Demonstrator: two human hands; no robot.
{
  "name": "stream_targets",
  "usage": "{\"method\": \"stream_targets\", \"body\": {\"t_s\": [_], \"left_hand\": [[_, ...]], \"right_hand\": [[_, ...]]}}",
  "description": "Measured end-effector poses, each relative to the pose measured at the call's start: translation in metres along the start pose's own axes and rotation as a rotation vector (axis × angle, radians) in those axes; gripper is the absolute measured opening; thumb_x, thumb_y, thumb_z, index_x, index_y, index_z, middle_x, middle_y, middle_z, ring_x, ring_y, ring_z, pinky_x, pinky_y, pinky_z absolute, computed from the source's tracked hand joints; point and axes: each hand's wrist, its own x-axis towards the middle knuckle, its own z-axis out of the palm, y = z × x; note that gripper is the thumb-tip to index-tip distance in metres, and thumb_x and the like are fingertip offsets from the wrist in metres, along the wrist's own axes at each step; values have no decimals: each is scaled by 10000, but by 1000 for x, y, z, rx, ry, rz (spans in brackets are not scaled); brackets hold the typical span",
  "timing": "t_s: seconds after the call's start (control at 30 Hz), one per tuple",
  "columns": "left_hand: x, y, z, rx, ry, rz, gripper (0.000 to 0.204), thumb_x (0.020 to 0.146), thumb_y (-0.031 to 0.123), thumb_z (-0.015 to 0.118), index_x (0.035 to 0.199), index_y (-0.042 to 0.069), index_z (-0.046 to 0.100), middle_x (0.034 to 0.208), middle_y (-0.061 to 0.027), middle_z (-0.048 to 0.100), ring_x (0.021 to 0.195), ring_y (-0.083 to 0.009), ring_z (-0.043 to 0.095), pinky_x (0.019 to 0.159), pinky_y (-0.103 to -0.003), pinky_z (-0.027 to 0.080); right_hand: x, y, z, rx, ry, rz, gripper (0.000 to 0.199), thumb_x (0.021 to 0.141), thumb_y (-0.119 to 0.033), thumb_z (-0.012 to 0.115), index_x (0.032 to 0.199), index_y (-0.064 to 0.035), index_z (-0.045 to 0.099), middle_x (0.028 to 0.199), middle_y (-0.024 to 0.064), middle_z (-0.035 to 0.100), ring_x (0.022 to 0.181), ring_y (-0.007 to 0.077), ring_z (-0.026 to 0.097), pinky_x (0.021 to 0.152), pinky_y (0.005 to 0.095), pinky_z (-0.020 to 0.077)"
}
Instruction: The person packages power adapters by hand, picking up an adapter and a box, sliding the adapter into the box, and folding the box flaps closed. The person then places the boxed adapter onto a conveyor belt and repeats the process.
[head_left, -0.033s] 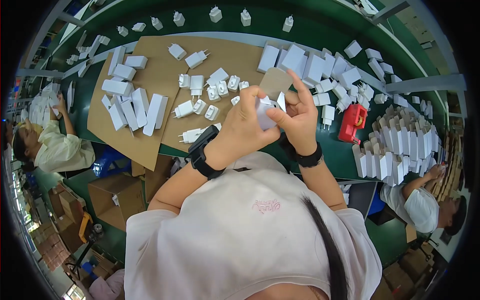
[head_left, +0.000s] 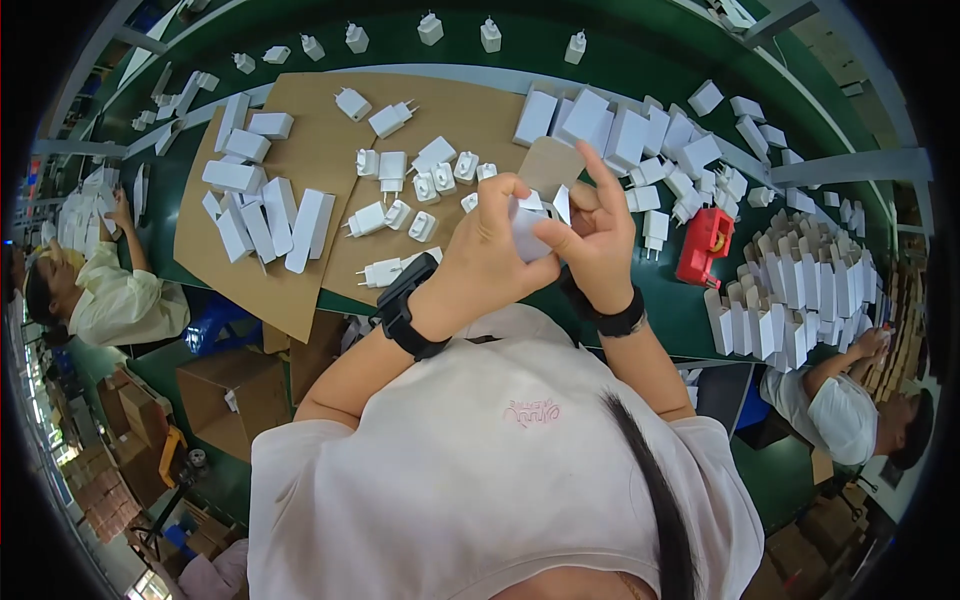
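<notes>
Above the near edge of the table, both my hands hold a small white carton (head_left: 528,236). Its long flap (head_left: 551,165) stands up, showing a brown inside, and small white side tabs stick out at the opening. My left hand (head_left: 476,258) is closed round the left side of the carton. On the other side my right hand (head_left: 600,245) has its thumb at the opening and its fingers behind the tab, the index finger stretched up beside the flap. The carton's contents are hidden. White plug chargers (head_left: 393,172) lie loose on brown cardboard (head_left: 300,100) beyond my left hand.
White boxes lie at left (head_left: 280,215) and back right (head_left: 628,138). Right of my hand sits a red tape dispenser (head_left: 697,255), before stacked open cartons (head_left: 800,290). Chargers stand along the green far strip (head_left: 431,30). Co-workers sit left (head_left: 120,300) and right (head_left: 840,415).
</notes>
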Motion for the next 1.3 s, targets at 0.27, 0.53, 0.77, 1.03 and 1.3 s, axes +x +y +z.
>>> {"method": "stream_targets", "body": {"t_s": [0.27, 0.53, 0.77, 1.03, 1.3], "left_hand": [[11, -9, -3, 130, 95, 153, 644, 632, 169, 747, 1090, 64, 308, 949, -172, 489, 777, -319, 564, 635, -367, 477], [10, -13, 6, 70, 58, 156, 668, 609, 172, 768, 1069, 67, 294, 974, -130, 430, 803, -232, 511, 677, -325, 452], [12, -20, 6, -211, -16, 82, 662, 583, 98, 738, 1082, 71, 304, 959, -121, 445, 798, -202, 512, 668, -313, 453], [5, -4, -11, -343, -86, -12, 564, 583, 82, 705, 1041, 74, 376, 903, -90, 468, 742, -196, 506, 646, -295, 434], [17, 1, -15, -263, -97, 78, 575, 583, 61, 688, 1052, 74, 354, 911, -79, 438, 774, -176, 457, 667, -288, 406]], "right_hand": [[-7, -1, -7, -354, 16, -123, 444, 809, -229, 674, 1151, 19, 539, 1108, 137, 565, 949, 196, 553, 832, 301, 446], [1, 0, -12, -676, 18, -523, 423, 826, -248, 646, 1134, 25, 549, 977, 138, 599, 837, 211, 559, 750, 279, 448], [-3, -2, -12, -407, 34, -290, 444, 850, -285, 616, 1155, 26, 531, 900, 99, 584, 805, 171, 542, 718, 263, 437], [25, -31, -38, -813, -176, -438, 328, 816, -252, 646, 1034, -6, 636, 899, 105, 644, 773, 199, 584, 699, 282, 457], [11, -35, -13, 11, 159, -96, 402, 815, -78, 637, 1141, -28, 408, 956, 127, 628, 873, 154, 586, 761, 244, 458]]}}
